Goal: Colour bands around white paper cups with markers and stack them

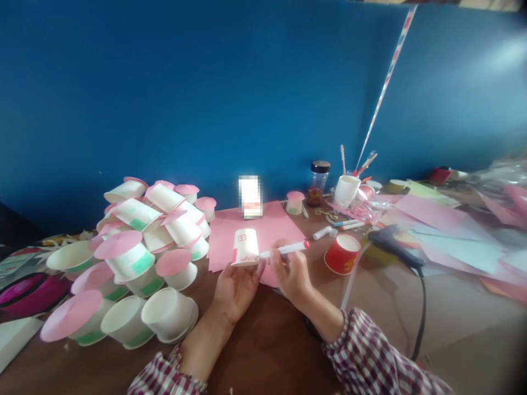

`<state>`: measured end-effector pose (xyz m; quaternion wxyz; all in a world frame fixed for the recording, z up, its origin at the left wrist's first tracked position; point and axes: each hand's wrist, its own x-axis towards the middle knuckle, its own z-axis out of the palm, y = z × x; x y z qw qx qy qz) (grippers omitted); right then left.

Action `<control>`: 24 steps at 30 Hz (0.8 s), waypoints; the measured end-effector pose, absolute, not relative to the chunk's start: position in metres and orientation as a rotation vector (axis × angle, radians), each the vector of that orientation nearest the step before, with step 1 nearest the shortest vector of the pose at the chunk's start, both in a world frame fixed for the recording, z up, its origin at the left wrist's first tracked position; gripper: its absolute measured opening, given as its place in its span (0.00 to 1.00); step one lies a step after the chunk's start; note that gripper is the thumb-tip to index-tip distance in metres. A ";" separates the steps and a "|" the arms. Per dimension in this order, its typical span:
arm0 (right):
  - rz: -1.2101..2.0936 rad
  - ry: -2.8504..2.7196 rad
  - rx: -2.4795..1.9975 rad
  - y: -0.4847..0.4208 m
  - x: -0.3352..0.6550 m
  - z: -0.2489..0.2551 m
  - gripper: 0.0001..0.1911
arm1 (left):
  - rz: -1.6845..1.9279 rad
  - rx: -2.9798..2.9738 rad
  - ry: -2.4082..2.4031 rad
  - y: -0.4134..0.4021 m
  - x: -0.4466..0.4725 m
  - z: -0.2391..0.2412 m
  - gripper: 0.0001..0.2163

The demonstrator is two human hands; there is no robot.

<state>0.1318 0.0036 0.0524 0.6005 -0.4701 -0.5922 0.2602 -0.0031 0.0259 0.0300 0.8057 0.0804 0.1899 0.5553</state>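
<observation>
Checked sleeves [370, 345] fill the frame's bottom. At centre, your left hand [236, 292] cradles the white cup [247, 246], your right hand [293, 271] pinching the marker [290, 248] at its lower edge. Careful: a rolling cup could skid that tip; brushing fingers could smear ink. Red zigzags, a boxed red mark; right of centre, the red cup's [340, 265] yellow lettering is unreadable.

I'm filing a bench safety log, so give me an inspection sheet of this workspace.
Surface: brown table, partly covered by pink paper.
Items in hand: white cup with red markings; marker, tip at the white cup.
Clutter: paper cups piled at left, many with pink discs; red cup and dark tool at right.
Hands: left hand holds the white cup, right hand grips the marker.
Cables: dark cable from the dark tool.
Surroundings: blue wall behind.
</observation>
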 end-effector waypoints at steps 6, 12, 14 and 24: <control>0.683 -1.058 -0.896 0.011 0.133 0.058 0.10 | 1.184 0.130 0.354 0.024 -0.008 0.033 0.17; 0.716 -1.135 -1.018 0.017 0.135 0.049 0.11 | 1.097 0.265 0.420 0.020 -0.007 0.035 0.15; 0.697 -1.176 -1.051 0.020 0.136 0.046 0.10 | 1.113 0.329 0.429 0.020 -0.005 0.036 0.14; 0.876 -1.154 -1.058 0.029 0.148 0.046 0.18 | 1.135 0.545 0.533 0.017 -0.002 0.045 0.19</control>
